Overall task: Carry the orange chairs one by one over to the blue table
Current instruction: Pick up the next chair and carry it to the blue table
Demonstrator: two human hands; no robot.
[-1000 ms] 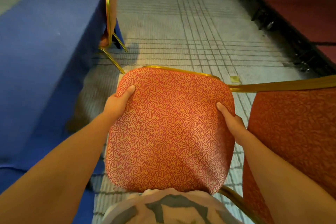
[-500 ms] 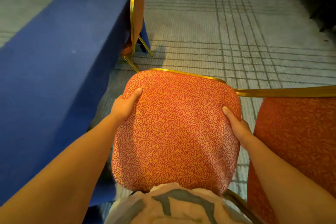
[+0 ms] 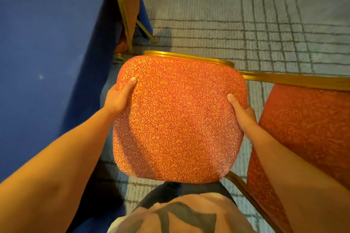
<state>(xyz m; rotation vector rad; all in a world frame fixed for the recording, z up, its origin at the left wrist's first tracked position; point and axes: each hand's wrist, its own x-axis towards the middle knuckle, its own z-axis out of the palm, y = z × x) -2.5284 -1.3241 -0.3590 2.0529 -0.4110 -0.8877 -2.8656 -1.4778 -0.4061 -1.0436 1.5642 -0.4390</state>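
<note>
You hold an orange chair (image 3: 178,119) by its padded seat, straight in front of your body and just beside the blue bench (image 3: 47,43) on your left. Your left hand (image 3: 118,98) grips the seat's left edge and your right hand (image 3: 242,113) grips its right edge. On each side the thumb lies flat on top of the patterned fabric while the other fingers wrap under the cushion, out of sight, so each hand pinches the seat's edge between thumb and fingers. The chair's gold frame (image 3: 189,57) shows along the far edge of the seat. You cannot tell from here whether its legs touch the carpet (image 3: 246,15).

A second orange chair (image 3: 130,5) stands further ahead, seen edge-on, right against the side of the blue bench. A third orange chair (image 3: 306,128) sits close on your right, its back next to your right forearm. Your patterned shirt (image 3: 180,217) fills the bottom edge of the view.
</note>
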